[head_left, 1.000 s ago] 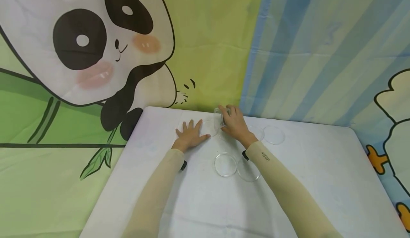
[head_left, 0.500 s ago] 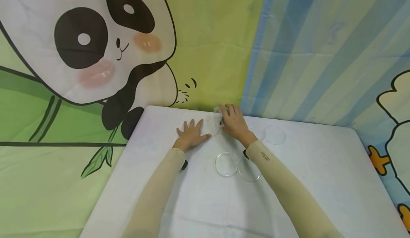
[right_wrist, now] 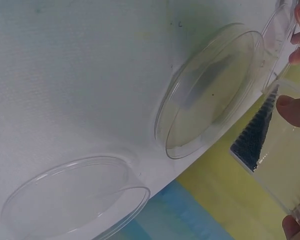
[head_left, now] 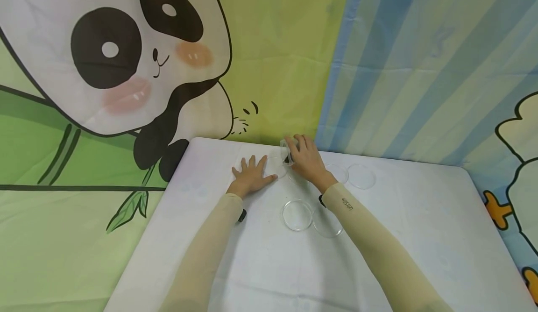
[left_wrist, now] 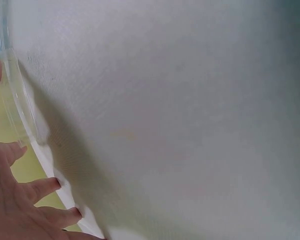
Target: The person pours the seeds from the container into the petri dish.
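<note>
My right hand [head_left: 309, 163] grips a clear rectangular box [right_wrist: 275, 167], tilted at the back of the table. Dark fine-grained material [right_wrist: 257, 135] lies heaped in one corner of the box; its kind is unclear. To the left, my left hand [head_left: 249, 179] rests on the white table with fingers spread. A clear round petri dish [head_left: 276, 168] sits between its thumb and index finger, below the box's tilted edge. Whether those fingers touch the dish is hard to tell. Another petri dish [right_wrist: 210, 95] lies under the right hand, largely hidden in the head view.
More clear dish parts lie in the back row, a petri dish [head_left: 336, 174] and another round dish [head_left: 361, 177] at its right. Nearer me are two round dish pieces, one [head_left: 297, 215] beside another [head_left: 328, 223] partly behind the right forearm. A printed cloth [head_left: 269, 60] hangs behind the table.
The dark material in the box has slid left toward its lower edge as the right hand tips it slightly more. The left hand and the dishes stay in place.
</note>
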`<state>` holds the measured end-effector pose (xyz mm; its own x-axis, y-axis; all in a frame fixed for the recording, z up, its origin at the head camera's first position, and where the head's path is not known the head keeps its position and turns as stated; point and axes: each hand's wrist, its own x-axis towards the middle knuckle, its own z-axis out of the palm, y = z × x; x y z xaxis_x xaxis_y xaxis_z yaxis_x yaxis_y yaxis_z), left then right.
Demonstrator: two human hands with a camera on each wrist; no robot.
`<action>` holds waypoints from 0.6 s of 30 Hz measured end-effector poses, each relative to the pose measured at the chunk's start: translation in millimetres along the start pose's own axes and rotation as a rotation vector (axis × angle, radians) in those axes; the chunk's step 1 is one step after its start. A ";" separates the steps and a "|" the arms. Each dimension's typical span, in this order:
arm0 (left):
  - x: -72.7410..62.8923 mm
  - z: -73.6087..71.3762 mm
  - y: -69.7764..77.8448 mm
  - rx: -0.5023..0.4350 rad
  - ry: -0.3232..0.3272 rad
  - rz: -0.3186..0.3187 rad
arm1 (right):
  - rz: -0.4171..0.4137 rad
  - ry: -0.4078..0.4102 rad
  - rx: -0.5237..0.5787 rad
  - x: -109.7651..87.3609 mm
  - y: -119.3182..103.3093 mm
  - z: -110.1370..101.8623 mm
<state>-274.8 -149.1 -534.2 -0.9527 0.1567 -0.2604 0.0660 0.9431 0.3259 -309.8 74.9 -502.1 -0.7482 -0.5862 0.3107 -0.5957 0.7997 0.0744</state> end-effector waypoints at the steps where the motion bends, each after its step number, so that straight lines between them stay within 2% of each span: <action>1: 0.2 0.0 -0.1 -0.002 0.000 0.001 | -0.003 0.007 -0.005 0.1 0.1 0.3; 6: 0.5 0.0 -0.1 -0.001 0.005 0.003 | -0.009 0.029 -0.019 0.5 0.6 1.8; 18: 0.4 0.3 0.4 -0.001 -0.005 -0.005 | 0.013 -0.014 -0.012 0.5 -3.1 -0.9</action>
<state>-275.1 -148.6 -534.4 -0.9514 0.1538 -0.2669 0.0611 0.9435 0.3258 -308.1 72.2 -501.3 -0.7597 -0.5777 0.2986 -0.5827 0.8086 0.0818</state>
